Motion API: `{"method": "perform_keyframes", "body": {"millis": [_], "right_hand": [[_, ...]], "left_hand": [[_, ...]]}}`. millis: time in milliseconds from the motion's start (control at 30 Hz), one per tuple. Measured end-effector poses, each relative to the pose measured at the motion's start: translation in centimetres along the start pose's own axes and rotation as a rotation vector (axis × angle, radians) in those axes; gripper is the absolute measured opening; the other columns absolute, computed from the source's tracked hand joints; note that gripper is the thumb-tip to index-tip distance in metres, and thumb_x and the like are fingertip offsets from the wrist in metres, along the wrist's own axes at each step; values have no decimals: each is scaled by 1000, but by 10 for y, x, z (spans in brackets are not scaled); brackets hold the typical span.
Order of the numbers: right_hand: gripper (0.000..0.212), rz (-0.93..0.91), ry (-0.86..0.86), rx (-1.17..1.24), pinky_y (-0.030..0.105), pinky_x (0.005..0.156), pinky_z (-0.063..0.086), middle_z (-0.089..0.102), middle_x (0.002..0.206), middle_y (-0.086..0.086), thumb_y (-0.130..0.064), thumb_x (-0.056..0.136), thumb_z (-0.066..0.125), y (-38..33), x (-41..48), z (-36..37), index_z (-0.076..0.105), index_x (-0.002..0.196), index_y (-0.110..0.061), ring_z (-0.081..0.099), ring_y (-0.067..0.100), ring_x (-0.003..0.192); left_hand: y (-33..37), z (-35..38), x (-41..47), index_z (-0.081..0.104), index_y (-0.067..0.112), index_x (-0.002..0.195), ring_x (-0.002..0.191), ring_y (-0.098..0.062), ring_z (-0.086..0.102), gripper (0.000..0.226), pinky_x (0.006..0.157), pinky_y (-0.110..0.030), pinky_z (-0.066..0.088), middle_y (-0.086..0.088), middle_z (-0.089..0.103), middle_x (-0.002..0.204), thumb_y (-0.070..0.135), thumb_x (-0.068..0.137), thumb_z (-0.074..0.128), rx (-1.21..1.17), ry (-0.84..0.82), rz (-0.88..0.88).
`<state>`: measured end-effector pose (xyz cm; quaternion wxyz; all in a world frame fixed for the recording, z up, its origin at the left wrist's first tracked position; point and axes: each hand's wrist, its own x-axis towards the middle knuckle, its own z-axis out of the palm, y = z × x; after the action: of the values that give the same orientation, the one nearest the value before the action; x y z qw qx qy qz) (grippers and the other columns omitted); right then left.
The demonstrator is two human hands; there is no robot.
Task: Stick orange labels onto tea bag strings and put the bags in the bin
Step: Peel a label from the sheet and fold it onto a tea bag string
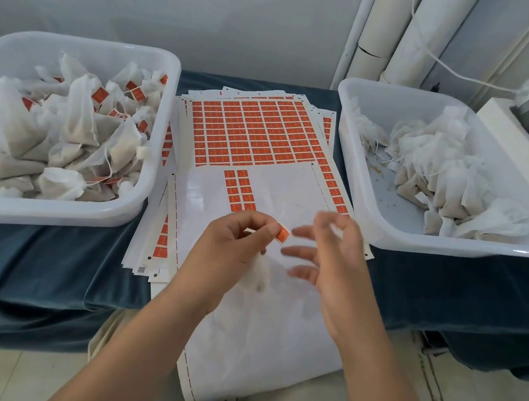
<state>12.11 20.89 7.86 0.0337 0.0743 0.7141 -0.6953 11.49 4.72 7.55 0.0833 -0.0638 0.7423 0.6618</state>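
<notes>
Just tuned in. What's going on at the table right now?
A person is tagging tea bags. The left hand pinches an orange label, with a blurred tea bag hanging under it; the right hand is open beside it. The left bin holds labelled bags; the right bin holds unlabelled bags. The label sheet is partly used.

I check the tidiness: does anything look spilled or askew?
Brown crumbs lie scattered on the floor of the right bin, perhaps leaked from its tea bags. The label sheets are stacked unevenly, the top one overhanging the table.
</notes>
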Motion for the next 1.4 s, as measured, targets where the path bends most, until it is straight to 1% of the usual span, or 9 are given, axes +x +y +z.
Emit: {"method": "perform_keyframes", "body": {"millis": [100,200,367,733,900,1000,1100,1267,1400], "right_hand": [[36,-43,-74,-292,22,61,59,74,91,-14,-79,87,53,12,-4,2,59,98,-45,76,10,81],[24,-163,-96,-289,13,64,52,72,82,-8,-55,104,51,18,-6,1,64,94,-38,72,12,78],[23,-298,-89,-366,23,68,57,66,75,-8,-34,108,52,18,-5,-3,61,87,-28,66,15,74],[23,-335,-178,-392,26,69,57,66,81,-6,-43,109,42,26,-1,-1,56,92,-35,64,15,74],[34,-145,-182,-271,26,78,57,72,90,-2,-46,108,34,39,12,-2,65,98,-35,70,15,86],[30,-23,-172,-301,19,73,56,74,90,-6,-40,108,43,47,22,-6,68,92,-37,72,8,83],[25,26,-206,-259,16,70,56,76,90,-5,-47,101,49,45,28,-7,71,91,-38,72,7,79],[25,50,-173,-225,21,68,57,78,87,-1,-35,105,53,47,34,-8,73,90,-33,74,12,76],[22,47,-170,-237,19,70,58,78,89,-2,-36,103,54,47,34,-9,73,92,-32,75,13,80]], "left_hand": [[0,3,-2,82,32,88,83,-1,70,21,66,-10,51,13,77,89,31,102,67,-9,13,80],[2,4,-4,84,29,90,80,-2,70,21,70,-9,51,10,79,89,24,102,67,-30,-23,116],[1,6,-5,83,28,92,76,-1,67,21,67,-9,50,10,78,86,25,104,65,-16,-21,93],[0,7,-5,80,32,81,70,3,65,29,62,-9,48,13,72,74,27,105,63,-2,25,52],[31,-26,5,71,20,102,74,-2,73,20,72,-28,62,18,74,81,31,109,55,-103,230,153],[57,-65,17,67,21,101,52,2,59,24,51,-16,52,20,66,67,40,108,55,38,411,282],[81,-111,36,64,27,87,46,2,53,31,46,-17,47,17,66,62,53,102,56,142,567,351],[84,-184,97,69,11,81,51,-6,61,42,60,-30,44,5,70,62,42,101,50,606,627,222],[52,-213,127,71,9,100,88,-41,66,40,82,-46,50,-17,74,89,44,102,51,912,723,54]]}}
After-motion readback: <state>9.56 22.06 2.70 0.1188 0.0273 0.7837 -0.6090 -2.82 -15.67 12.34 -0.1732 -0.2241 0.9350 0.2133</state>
